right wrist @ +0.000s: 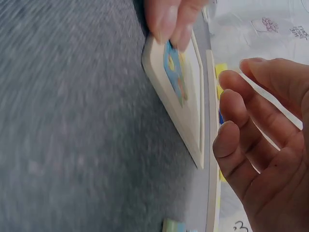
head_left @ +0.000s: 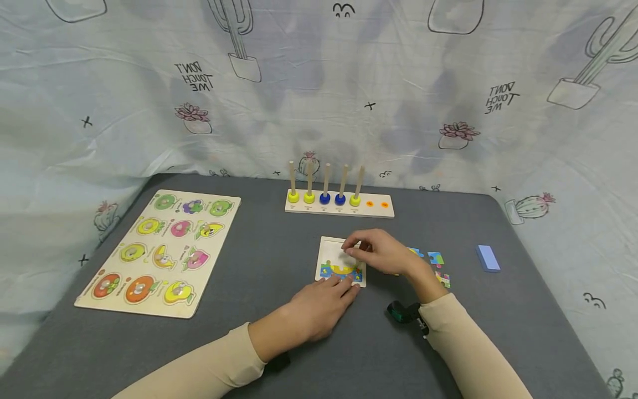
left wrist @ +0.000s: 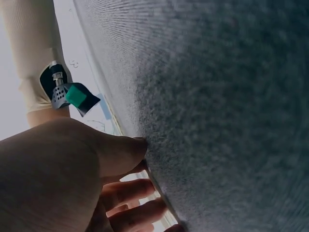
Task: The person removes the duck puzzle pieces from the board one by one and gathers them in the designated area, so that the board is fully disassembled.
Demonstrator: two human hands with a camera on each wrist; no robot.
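A small square wooden puzzle tray [head_left: 326, 247] lies on the grey table, with joined blue and yellow jigsaw pieces [head_left: 327, 271] along its near side. My left hand [head_left: 319, 310] rests at the tray's near edge, fingertips on the rim and pieces. Above the tray's right side hovers my right hand [head_left: 384, 252], its fingers loosely bent. In the right wrist view nothing shows between the right thumb and fingers [right wrist: 234, 104]. Loose jigsaw pieces [head_left: 436, 258] lie just right of that hand, partly hidden by it.
Behind the tray stands a wooden peg board [head_left: 339, 208] with yellow and blue rings on upright pegs. A fruit puzzle board [head_left: 199, 266] lies at left. A blue block [head_left: 488, 259] sits at right. A patterned cloth [head_left: 319, 83] hangs behind the table.
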